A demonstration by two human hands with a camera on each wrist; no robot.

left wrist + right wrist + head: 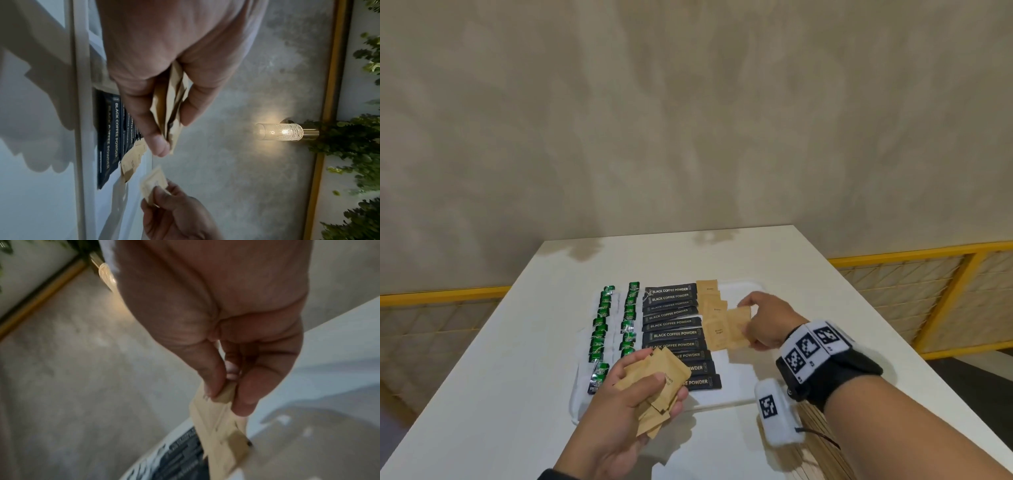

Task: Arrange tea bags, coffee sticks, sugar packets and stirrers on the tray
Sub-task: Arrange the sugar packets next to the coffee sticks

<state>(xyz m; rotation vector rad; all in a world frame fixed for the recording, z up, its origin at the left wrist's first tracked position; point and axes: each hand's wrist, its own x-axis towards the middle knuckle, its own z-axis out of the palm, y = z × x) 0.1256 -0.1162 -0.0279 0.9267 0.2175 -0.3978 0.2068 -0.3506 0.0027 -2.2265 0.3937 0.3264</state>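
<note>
Head view: one sugar packet (739,327) pinched by right hand (768,322) above tray (739,387); spare stack (654,383) gripped in left hand (626,411). Best laid overlapping brown row (714,315), edges aligned, beside coffee sticks (674,334).

A café-like room: plaster wall (688,120), wall lamp (285,131), ivy (353,142).

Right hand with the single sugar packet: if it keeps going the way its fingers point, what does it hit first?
Probably the sugar packet column on the tray: the right hand points left, its pinched packet nearly there. Black coffee sticks lie beyond. Height unclear.
</note>
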